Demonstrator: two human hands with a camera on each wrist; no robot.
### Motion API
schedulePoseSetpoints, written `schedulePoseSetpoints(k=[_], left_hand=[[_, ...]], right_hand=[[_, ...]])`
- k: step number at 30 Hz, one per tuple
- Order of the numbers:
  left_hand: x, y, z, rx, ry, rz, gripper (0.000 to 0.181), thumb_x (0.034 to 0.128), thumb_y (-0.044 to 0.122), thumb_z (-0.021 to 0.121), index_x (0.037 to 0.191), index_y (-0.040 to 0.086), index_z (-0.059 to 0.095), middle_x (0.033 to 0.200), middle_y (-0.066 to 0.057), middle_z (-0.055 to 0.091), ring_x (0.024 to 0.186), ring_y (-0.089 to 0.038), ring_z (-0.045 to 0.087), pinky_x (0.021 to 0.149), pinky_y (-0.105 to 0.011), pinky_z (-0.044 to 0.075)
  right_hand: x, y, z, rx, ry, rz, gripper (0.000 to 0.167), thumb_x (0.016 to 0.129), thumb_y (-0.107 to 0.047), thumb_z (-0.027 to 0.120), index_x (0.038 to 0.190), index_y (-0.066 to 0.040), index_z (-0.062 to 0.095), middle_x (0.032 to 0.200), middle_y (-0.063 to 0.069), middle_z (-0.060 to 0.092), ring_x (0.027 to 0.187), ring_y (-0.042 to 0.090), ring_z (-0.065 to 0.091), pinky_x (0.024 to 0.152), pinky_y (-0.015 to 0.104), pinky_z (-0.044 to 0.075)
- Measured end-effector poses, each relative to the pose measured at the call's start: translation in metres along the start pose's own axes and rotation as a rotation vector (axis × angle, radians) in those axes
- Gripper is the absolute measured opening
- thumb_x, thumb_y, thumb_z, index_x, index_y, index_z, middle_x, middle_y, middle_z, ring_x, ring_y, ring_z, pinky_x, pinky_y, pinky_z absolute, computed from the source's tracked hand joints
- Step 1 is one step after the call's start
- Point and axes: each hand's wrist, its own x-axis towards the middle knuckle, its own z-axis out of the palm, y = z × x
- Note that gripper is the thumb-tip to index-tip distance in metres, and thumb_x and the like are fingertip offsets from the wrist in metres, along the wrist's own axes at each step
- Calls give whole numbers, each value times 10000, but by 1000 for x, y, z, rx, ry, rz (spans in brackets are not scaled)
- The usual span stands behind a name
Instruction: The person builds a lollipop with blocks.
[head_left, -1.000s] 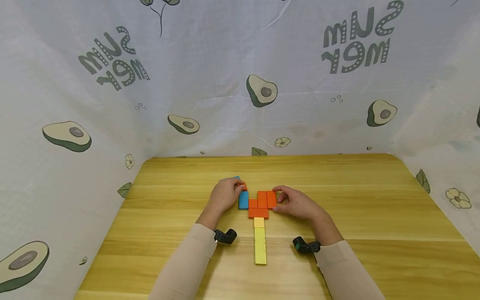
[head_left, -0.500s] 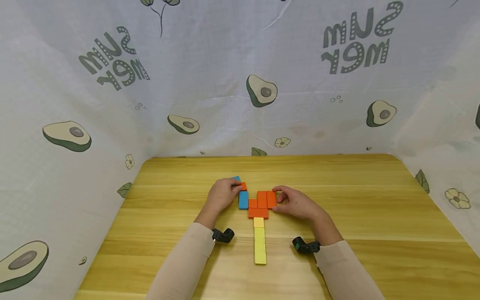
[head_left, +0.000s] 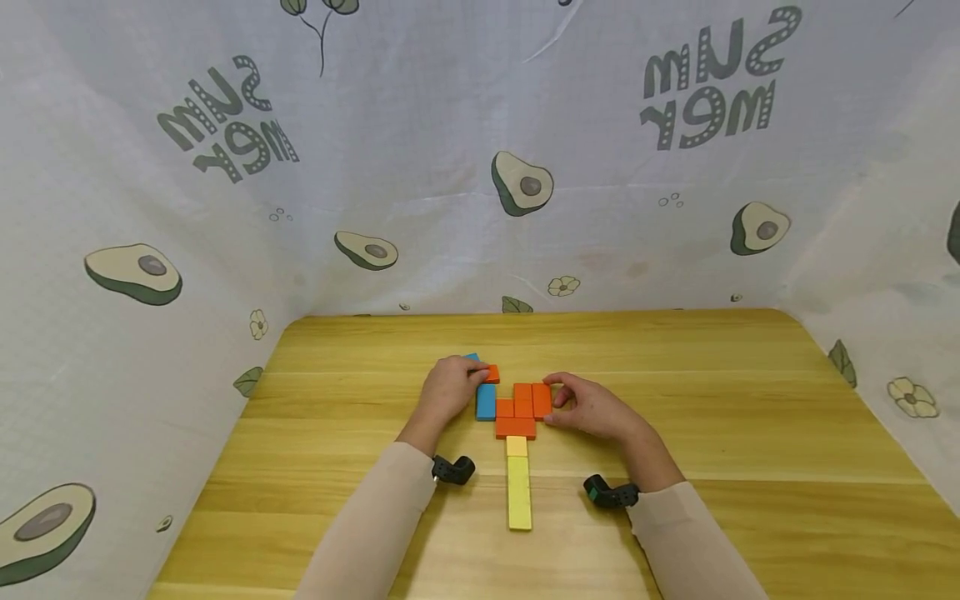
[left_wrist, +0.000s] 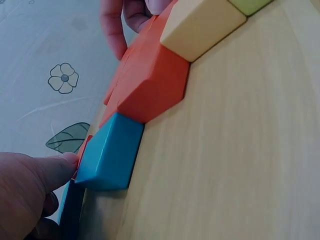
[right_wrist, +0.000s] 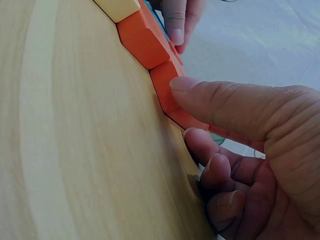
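Note:
In the head view my left hand pinches a small orange block at the far left of a flat arrangement of blocks. Just beyond the fingers lies a blue block, mostly hidden. A second blue block sits nearer, beside a small orange block. My right hand holds the rightmost orange block by its ends, thumb at the near end, index finger at the far end. Another upright orange block touches it, and a lengthwise orange block lies below.
A small pale-yellow block and a long yellow-green block run from the arrangement toward me. All lie on a wooden table. A white printed cloth hangs behind and at both sides.
My left hand shifted slightly left, then back right, and the small orange block in it now sits a little farther right. My right hand stays in place.

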Motion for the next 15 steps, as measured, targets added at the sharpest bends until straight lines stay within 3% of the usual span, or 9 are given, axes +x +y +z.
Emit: schedulePoseSetpoints(k=[15], left_hand=[[5, 15, 6, 20, -16, 11, 268, 1056, 330, 655, 1224, 195, 814, 1318, -78, 743, 1338, -320, 627, 1115, -475, 504]], right_hand=[[0, 0, 1, 1, 2, 2, 597, 927, -238, 824, 1431, -51, 564, 1056, 83, 626, 886, 200, 555, 813, 346, 474]])
